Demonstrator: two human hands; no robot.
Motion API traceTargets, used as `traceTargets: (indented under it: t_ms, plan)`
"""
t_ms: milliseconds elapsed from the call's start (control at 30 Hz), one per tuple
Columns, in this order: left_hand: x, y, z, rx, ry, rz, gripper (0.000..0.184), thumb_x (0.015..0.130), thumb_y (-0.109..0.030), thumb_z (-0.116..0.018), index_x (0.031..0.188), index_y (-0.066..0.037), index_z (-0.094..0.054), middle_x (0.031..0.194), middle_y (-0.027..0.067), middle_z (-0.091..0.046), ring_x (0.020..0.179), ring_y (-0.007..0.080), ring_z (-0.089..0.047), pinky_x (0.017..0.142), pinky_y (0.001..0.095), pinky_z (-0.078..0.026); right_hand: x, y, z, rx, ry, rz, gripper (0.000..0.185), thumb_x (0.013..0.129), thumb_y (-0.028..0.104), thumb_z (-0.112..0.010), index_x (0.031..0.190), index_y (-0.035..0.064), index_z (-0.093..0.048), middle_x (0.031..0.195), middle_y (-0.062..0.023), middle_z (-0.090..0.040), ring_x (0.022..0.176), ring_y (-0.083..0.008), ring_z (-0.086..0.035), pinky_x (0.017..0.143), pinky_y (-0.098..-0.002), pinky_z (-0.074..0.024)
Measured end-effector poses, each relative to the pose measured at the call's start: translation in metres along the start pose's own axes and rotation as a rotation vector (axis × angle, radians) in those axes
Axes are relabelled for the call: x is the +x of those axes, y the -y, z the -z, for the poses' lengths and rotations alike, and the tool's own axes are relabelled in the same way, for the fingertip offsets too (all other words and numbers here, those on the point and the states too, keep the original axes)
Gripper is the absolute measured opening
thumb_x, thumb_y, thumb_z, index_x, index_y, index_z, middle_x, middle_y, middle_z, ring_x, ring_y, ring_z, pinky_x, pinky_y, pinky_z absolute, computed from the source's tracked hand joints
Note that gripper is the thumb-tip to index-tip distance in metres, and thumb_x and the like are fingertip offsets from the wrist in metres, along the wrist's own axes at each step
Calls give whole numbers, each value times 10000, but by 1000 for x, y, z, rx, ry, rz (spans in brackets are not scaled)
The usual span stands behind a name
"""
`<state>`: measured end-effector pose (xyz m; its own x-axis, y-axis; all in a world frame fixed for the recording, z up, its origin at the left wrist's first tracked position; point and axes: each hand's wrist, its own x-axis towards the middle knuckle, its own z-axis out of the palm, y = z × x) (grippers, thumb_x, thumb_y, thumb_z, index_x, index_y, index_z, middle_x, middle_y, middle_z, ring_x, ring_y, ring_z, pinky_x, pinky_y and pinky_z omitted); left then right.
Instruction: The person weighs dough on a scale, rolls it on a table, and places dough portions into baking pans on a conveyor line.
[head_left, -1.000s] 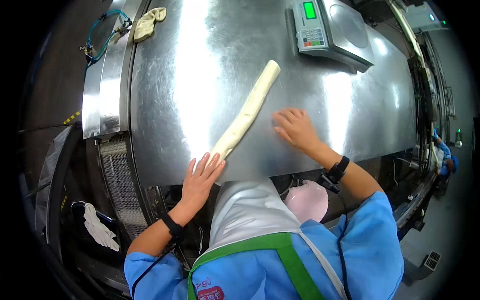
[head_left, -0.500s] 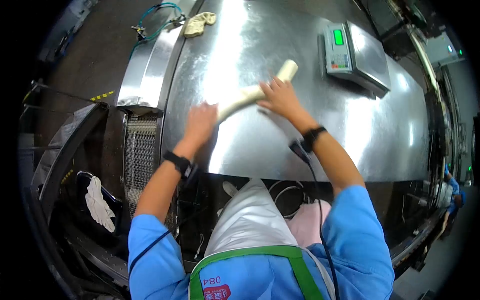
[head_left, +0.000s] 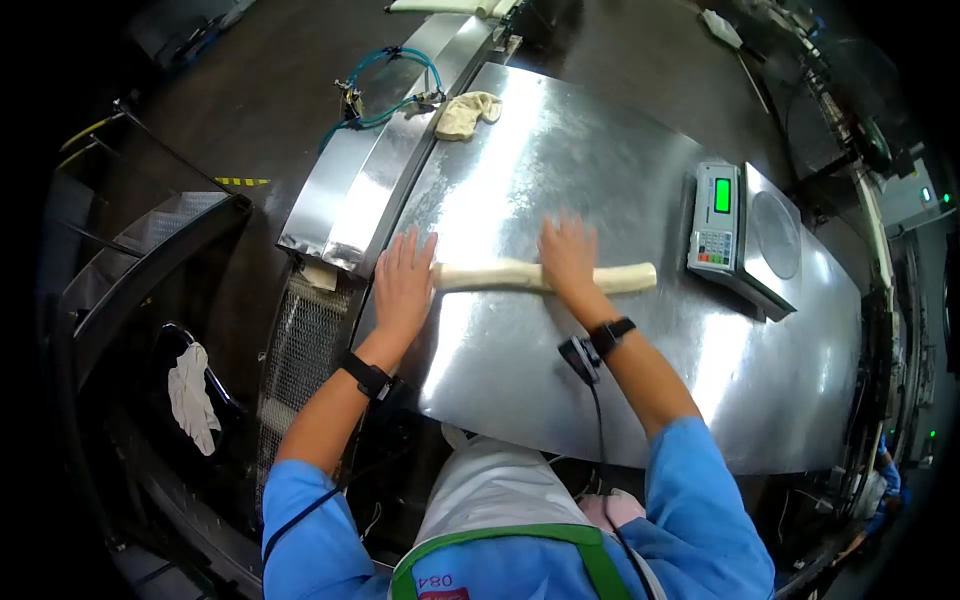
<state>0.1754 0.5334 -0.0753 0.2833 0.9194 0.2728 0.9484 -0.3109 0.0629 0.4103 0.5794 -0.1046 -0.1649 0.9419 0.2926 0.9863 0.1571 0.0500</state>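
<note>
A pale roll of dough (head_left: 490, 275) lies across the steel table (head_left: 520, 370), running left to right. My right hand (head_left: 568, 255) rests flat over its middle, fingers stretched away from me. At the roll's left end is my left hand (head_left: 405, 280), its fingers extended and lying flat; whether any dough is under that palm is hidden. The dough's right end (head_left: 635, 278) sticks out beyond my right hand. Both wrists wear black bands with small devices.
A digital scale (head_left: 745, 235) with a lit green display stands on the table's right. A cream cloth (head_left: 468, 115) lies at the far left corner. Along the left side runs a metal-covered conveyor (head_left: 345, 190) with a mesh belt and teal hoses. Another person (head_left: 885, 490) is at the far right.
The dough roll went from slanting and held up at its right part to lying nearly straight on the table. My hands have flattened out on it, and the camera view has shifted.
</note>
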Motion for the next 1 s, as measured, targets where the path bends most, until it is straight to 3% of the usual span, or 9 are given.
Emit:
traceTargets:
  t_ms: [167,233,267,367,433,667,800,933,1000]
  plan:
    - [-13,2,47,-162,37,157,327,765,-170,-473,1068,-50,-461,1173,109,-392,1113,269,-323,888,367,-280,23,71,-2,463,129,588,430,744,320,-482,1110,97,-444,1200,-132,-373,1124,-295,-315,903,-499,-222]
    - [-51,14,58,-256,202,166,260,763,-128,-469,1011,-54,-494,1107,117,-442,1088,272,-358,868,382,-297,49,63,-11,415,371,468,377,744,333,-486,1021,76,-484,1105,-125,-441,1082,-295,-347,905,-508,-207]
    - [-72,23,54,-262,194,233,218,751,-148,-488,937,-42,-530,1070,111,-468,1055,272,-389,845,380,-320,75,58,3,241,613,310,500,773,390,-439,1172,94,-373,1167,-142,-386,1086,-278,-354,905,-497,-223]
    - [-125,57,51,-274,201,495,251,738,-172,-495,935,-20,-531,1035,109,-491,1038,258,-396,857,377,-308,117,32,-37,190,180,92,464,809,416,-345,1081,51,-432,1107,-154,-434,1039,-308,-397,848,-480,-297]
    - [-149,78,46,-258,191,610,299,725,-183,-513,974,-18,-511,1072,114,-468,1039,265,-387,853,378,-310,131,26,-35,249,255,-42,448,799,415,-362,1051,54,-442,1072,-154,-452,983,-315,-429,809,-472,-328]
    - [-154,123,27,33,-91,782,425,697,-195,-557,1065,-22,-434,1114,126,-423,1040,286,-367,830,407,-317,59,50,-9,252,301,476,402,700,237,-554,1051,78,-442,997,-122,-471,892,-289,-447,790,-413,-336]
    - [-116,141,6,-231,-201,781,223,612,-167,-612,779,-38,-537,663,121,-550,652,271,-541,609,382,-410,13,56,35,334,292,768,510,639,110,-591,1117,97,-412,1032,-123,-453,965,-298,-414,828,-399,-328]
    - [-93,137,-40,-460,-104,910,234,680,-121,-505,895,-29,-502,875,139,-512,827,258,-490,715,413,-372,-17,9,33,272,307,591,621,597,82,-618,1164,80,-367,1177,-167,-374,1078,-334,-348,907,-427,-257]
    - [-100,137,-38,-5,-134,753,213,683,-93,-492,888,-36,-502,840,106,-505,772,252,-501,674,391,-405,-22,-38,-9,82,261,494,671,570,79,-619,1176,66,-331,1062,-176,-428,978,-336,-401,845,-420,-299]
